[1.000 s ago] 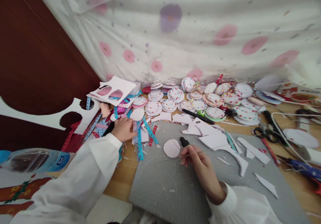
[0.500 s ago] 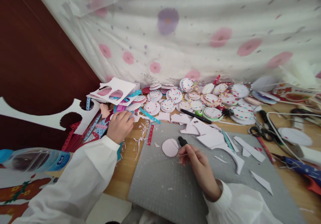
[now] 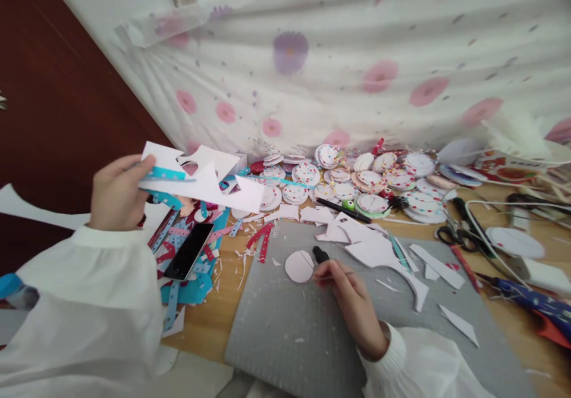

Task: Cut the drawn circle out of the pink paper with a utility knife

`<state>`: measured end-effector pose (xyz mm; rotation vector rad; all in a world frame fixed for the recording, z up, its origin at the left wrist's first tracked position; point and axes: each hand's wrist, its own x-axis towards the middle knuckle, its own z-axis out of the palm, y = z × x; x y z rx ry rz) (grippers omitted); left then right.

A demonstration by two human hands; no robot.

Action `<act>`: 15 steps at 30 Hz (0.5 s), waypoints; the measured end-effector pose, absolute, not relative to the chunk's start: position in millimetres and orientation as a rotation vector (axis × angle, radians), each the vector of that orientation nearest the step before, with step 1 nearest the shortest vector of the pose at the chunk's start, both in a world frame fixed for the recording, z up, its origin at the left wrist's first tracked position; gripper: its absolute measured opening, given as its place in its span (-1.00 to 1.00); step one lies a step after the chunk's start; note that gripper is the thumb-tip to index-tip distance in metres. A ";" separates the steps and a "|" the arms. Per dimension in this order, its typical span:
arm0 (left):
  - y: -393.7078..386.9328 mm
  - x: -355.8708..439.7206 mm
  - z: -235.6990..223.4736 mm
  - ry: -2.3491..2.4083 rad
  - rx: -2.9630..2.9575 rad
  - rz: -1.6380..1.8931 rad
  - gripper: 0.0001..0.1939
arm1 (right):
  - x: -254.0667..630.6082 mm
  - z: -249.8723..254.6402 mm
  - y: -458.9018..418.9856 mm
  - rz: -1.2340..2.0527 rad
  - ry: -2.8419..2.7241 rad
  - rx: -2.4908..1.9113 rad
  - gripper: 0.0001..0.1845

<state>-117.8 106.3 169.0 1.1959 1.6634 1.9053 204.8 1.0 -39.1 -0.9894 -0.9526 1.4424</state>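
My left hand (image 3: 119,193) is raised at the left, thumb and fingers closed on the edge of a white sheet (image 3: 203,187) with round cut-outs. Blue strips (image 3: 167,173) lie against that sheet by the thumb. Over the grey cutting mat (image 3: 285,320), my right hand (image 3: 350,303) pinches a slim tool with a thick black end (image 3: 319,255); the fingers hide its middle, so its kind is unclear. Just left of the tool, a white paper disc (image 3: 299,266) rests flat on the mat. White paper offcuts (image 3: 375,252) spread across the mat's upper right.
A phone (image 3: 190,250) lies on coloured scraps at the left. Stacks of pinned discs (image 3: 306,174) line the back, with a black pen (image 3: 343,210) before them. Scissors (image 3: 457,237), a white cable and a blue-handled tool (image 3: 526,300) occupy the right side.
My left hand has lifted the white cut-out sheet with blue strips and moved left and up, uncovering the phone. My right hand stays nearly still with its tool.
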 end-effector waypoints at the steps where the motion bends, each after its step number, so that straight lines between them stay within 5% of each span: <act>1: 100.8 -114.6 162.2 1.618 1.103 1.857 -0.79 | 205.5 -38.1 1.4 1.458 -0.904 -0.948 -0.56; 6: 73.6 -83.7 110.8 1.405 0.910 1.455 -0.78 | 209.4 -20.1 4.7 1.644 -0.746 -0.826 -0.60; 15: 60.3 -45.3 47.5 1.447 1.009 1.378 -0.62 | 246.5 13.8 -2.2 1.545 -0.691 -1.116 -0.64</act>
